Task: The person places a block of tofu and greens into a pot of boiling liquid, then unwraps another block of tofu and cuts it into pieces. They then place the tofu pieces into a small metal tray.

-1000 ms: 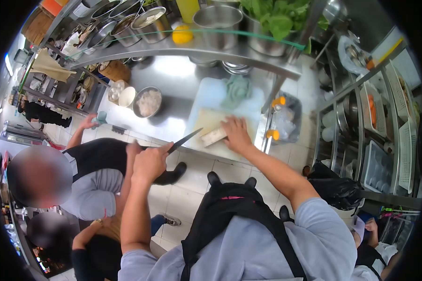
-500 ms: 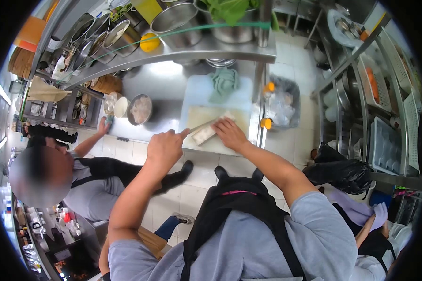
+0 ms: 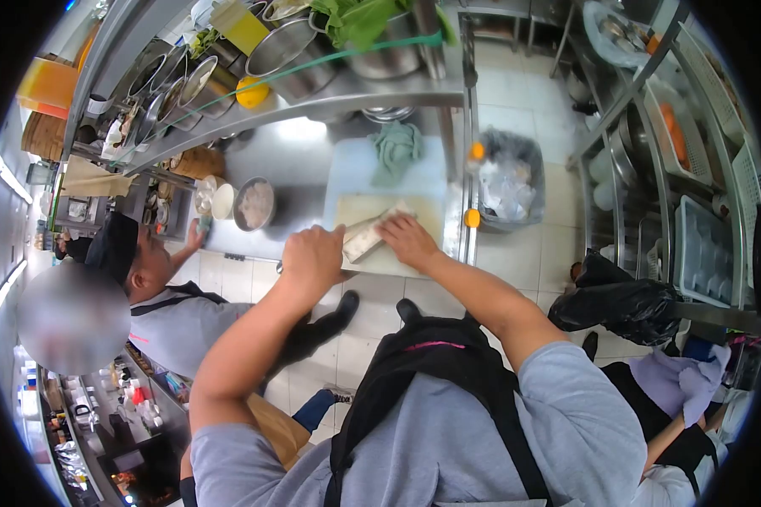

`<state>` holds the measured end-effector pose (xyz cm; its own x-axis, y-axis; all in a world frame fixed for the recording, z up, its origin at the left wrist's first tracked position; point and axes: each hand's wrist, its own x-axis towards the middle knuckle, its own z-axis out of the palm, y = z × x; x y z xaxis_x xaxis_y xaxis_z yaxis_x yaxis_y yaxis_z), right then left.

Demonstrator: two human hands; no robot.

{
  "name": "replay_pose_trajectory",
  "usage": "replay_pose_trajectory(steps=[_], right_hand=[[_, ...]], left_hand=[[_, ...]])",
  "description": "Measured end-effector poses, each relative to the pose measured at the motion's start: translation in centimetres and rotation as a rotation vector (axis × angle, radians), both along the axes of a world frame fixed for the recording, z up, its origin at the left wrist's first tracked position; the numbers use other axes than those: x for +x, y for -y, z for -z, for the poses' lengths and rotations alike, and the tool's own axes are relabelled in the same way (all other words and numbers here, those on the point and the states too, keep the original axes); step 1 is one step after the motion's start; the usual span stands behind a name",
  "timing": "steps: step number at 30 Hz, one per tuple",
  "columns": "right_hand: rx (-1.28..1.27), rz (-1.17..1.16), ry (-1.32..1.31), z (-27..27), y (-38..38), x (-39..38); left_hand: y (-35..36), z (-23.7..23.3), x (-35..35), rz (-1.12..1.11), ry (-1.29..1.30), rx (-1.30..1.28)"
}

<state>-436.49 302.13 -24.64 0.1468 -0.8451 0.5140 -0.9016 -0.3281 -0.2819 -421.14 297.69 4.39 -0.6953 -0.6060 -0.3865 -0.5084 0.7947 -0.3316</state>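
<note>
My left hand (image 3: 313, 258) is closed in a fist around the handle of a cleaver, with a dark end showing behind the fist. Its broad, pale blade (image 3: 364, 243) lies low over the cutting board (image 3: 427, 211). My right hand (image 3: 410, 242) rests with its fingers bent over the far end of the blade, pressing on it or on pale food beneath; which one is hidden. Whitish bits (image 3: 400, 205) show beside the fingertips. A green cloth (image 3: 395, 152) lies crumpled at the back of the board.
Left of the board stand a metal bowl of pale pieces (image 3: 254, 205) and a white bowl (image 3: 222, 201). A steel shelf (image 3: 330, 103) carrying pots and a lemon (image 3: 251, 92) overhangs the counter. A bin (image 3: 509, 179) is at right. Another person (image 3: 165, 317) stands at left.
My left fist has shifted slightly right and turned around the cleaver handle. My right hand has barely moved on the blade. My view has turned a little; the person at left has shifted.
</note>
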Motion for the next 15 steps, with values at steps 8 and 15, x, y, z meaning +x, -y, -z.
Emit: replay_pose_trajectory(steps=[8, 15], right_hand=[[0.016, -0.028, 0.031, 0.4, 0.1, -0.2], [0.119, -0.035, 0.047, -0.2, 0.0, -0.2]], left_hand=[[4.3, 4.1, 0.0, 0.191, -0.024, -0.111], [6.7, 5.6, -0.8, 0.157, 0.042, -0.061]])
